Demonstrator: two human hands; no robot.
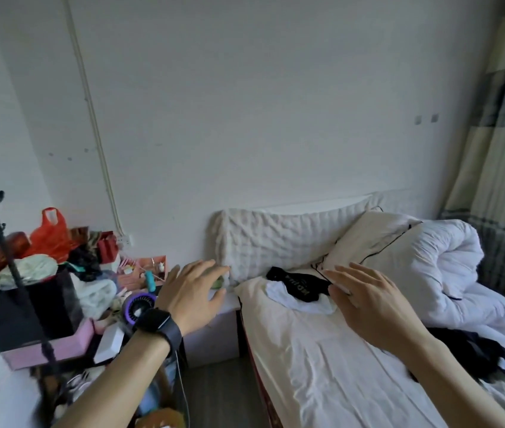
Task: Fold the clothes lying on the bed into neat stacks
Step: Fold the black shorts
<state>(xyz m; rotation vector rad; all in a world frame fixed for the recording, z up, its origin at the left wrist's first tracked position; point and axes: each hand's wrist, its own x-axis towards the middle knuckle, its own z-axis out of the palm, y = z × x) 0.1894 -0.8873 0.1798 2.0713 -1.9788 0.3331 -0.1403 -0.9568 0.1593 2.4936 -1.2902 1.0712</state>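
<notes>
A bedroom seen from head height, looking down at two bare hands. At far left, an open black box (29,307) stands on a flat pink box (47,350); it is heaped over its rim with pale and dark fabrics, a brown-red case and a red plastic bag (49,233).

On the bed (322,366), near the pillow (368,236), a small black garment (299,284) with printed letters lies on top of a white garment (291,299). Its long axis runs from upper left to lower right, the lower end toward the right hand (365,301).

That hand hovers palm down, fingers straight and spread, holding nothing; its fingertips reach the black garment's edge (contact cannot be judged). The left hand (192,291), a dark watch (157,325) on its wrist, is likewise spread and empty, left of the bed. More dark clothes (467,350) lie in a heap at right, beside a rolled white duvet (439,267).
</notes>
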